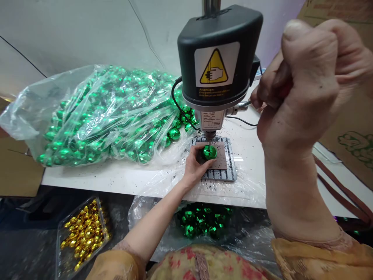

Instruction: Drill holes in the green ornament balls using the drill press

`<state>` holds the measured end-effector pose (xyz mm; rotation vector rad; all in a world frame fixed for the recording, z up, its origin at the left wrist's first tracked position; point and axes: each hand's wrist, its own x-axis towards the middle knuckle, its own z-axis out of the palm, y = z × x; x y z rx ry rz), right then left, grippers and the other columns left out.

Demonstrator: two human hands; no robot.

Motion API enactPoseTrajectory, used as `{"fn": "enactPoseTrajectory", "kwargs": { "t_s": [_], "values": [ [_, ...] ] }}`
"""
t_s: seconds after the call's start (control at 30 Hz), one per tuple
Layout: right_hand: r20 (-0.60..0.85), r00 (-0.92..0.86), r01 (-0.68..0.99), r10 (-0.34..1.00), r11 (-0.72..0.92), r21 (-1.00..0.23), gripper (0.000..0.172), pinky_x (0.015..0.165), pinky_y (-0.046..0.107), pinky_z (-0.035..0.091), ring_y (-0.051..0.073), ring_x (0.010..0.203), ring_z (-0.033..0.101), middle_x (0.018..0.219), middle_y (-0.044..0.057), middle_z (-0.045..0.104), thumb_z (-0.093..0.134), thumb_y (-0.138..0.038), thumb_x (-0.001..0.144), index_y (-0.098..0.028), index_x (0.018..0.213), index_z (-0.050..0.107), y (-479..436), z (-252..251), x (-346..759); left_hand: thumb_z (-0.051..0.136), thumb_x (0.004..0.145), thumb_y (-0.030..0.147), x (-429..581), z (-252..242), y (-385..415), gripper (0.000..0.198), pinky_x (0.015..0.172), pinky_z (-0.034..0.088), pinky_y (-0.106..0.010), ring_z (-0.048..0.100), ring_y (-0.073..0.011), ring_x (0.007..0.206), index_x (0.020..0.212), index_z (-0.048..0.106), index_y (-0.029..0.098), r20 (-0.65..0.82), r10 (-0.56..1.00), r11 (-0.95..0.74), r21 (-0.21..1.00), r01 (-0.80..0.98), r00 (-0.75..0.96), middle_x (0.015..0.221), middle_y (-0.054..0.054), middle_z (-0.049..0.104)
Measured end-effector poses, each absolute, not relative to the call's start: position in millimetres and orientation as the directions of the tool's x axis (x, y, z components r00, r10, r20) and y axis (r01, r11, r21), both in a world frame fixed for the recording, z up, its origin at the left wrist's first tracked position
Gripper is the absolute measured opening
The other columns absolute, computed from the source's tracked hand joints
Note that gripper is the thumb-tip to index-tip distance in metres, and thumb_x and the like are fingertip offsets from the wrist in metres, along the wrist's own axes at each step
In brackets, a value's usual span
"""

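A small bench drill (217, 58) with a black head and a yellow warning sticker stands on the white table (116, 177). My left hand (194, 166) pinches a shiny green ball (209, 152) on a brown pad on the drill's ribbed base (230, 173), right under the bit. My right hand (303, 85) is raised close to the camera, fist closed round the drill's feed lever (243, 105) at the machine's right side.
A big clear plastic bag (96, 112) full of green balls lies on the table to the left. Below the table edge sit a bag of green balls (204, 221) and a clear tray of gold balls (83, 231). Cardboard boxes (349, 128) stand at right.
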<state>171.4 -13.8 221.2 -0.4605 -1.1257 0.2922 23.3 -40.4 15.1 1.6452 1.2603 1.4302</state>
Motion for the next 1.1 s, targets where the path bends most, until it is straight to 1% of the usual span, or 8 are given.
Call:
{"fn": "enactPoseTrajectory", "kwargs": {
  "t_s": [0.2, 0.4, 0.57, 0.77, 0.93, 1.0, 1.03, 1.1],
  "values": [
    [0.809, 0.441, 0.007, 0.388, 0.9, -0.435, 0.043, 0.038, 0.031, 0.022, 0.009, 0.038, 0.032, 0.047, -0.007, 0.032, 0.059, -0.017, 0.091, -0.027, 0.059, 0.032, 1, 220, 174, 0.087, 0.078, 0.034, 20, 12, -51, 0.047, 0.094, 0.055, -0.041, 0.066, -0.0227, 0.103, 0.113, 0.057, 0.024, 0.539, 0.826, -0.454, 0.811, 0.37, -0.166, 0.108, -0.005, 0.063],
    [0.805, 0.477, -0.018, 0.353, 0.919, -0.393, 0.042, 0.036, 0.03, 0.02, 0.009, 0.034, 0.03, 0.045, -0.008, 0.035, 0.061, -0.019, 0.09, -0.027, 0.06, 0.034, 8, 217, 173, 0.083, 0.084, 0.037, 13, 19, -68, 0.044, 0.097, 0.053, -0.044, 0.064, -0.0255, 0.112, 0.114, 0.053, 0.025, 0.714, 0.689, -0.597, 0.657, 0.46, -0.124, 0.117, -0.008, 0.061],
    [0.794, 0.483, -0.05, 0.368, 0.917, -0.395, 0.04, 0.036, 0.032, 0.02, 0.009, 0.033, 0.029, 0.044, -0.008, 0.037, 0.063, -0.022, 0.09, -0.028, 0.06, 0.037, 7, 216, 172, 0.083, 0.086, 0.033, 7, 31, -82, 0.046, 0.096, 0.054, -0.042, 0.063, -0.0253, 0.115, 0.119, 0.052, 0.026, 0.74, 0.663, -0.627, 0.632, 0.455, -0.113, 0.119, -0.008, 0.06],
    [0.791, 0.493, -0.056, 0.363, 0.92, -0.387, 0.041, 0.036, 0.029, 0.019, 0.008, 0.033, 0.029, 0.044, -0.009, 0.037, 0.065, -0.022, 0.09, -0.026, 0.06, 0.037, 8, 215, 173, 0.082, 0.087, 0.035, 1, 43, -96, 0.046, 0.094, 0.056, -0.042, 0.064, -0.0245, 0.111, 0.121, 0.053, 0.027, 0.797, 0.602, -0.654, 0.52, 0.55, -0.037, 0.117, -0.008, 0.061],
    [0.79, 0.491, -0.092, 0.368, 0.923, -0.373, 0.041, 0.035, 0.03, 0.018, 0.007, 0.032, 0.03, 0.043, -0.009, 0.038, 0.066, -0.02, 0.089, -0.026, 0.059, 0.038, 9, 215, 174, 0.082, 0.087, 0.029, -2, 49, -111, 0.047, 0.094, 0.057, -0.04, 0.064, -0.0239, 0.112, 0.127, 0.058, 0.03, 0.775, 0.632, -0.657, 0.542, 0.525, -0.009, 0.12, -0.008, 0.059],
    [0.786, 0.477, -0.085, 0.393, 0.911, -0.404, 0.041, 0.036, 0.028, 0.019, 0.007, 0.033, 0.032, 0.044, -0.01, 0.038, 0.066, -0.022, 0.09, -0.025, 0.06, 0.038, 6, 214, 175, 0.077, 0.091, 0.029, -8, 48, -125, 0.037, 0.092, 0.059, -0.037, 0.065, -0.0228, 0.112, 0.125, 0.063, 0.031, 0.721, 0.69, -0.642, 0.568, 0.514, 0.065, 0.126, -0.009, 0.057],
    [0.782, 0.471, -0.076, 0.409, 0.902, -0.426, 0.043, 0.036, 0.027, 0.02, 0.006, 0.034, 0.033, 0.045, -0.01, 0.038, 0.068, -0.025, 0.091, -0.025, 0.06, 0.038, 5, 214, 175, 0.075, 0.093, 0.03, -12, 47, -134, 0.032, 0.091, 0.06, -0.035, 0.066, -0.0219, 0.112, 0.124, 0.066, 0.03, 0.675, 0.721, -0.647, 0.575, 0.5, 0.156, 0.128, -0.009, 0.056],
    [0.776, 0.46, -0.06, 0.432, 0.887, -0.458, 0.047, 0.039, 0.024, 0.022, 0.004, 0.036, 0.033, 0.046, -0.011, 0.037, 0.07, -0.034, 0.091, -0.024, 0.061, 0.036, 3, 214, 175, 0.071, 0.097, 0.033, -22, 44, -154, 0.027, 0.093, 0.06, -0.033, 0.067, -0.0213, 0.112, 0.124, 0.069, 0.03, 0.535, 0.715, -0.699, 0.541, 0.467, 0.451, 0.131, -0.01, 0.057]
  ]
}}
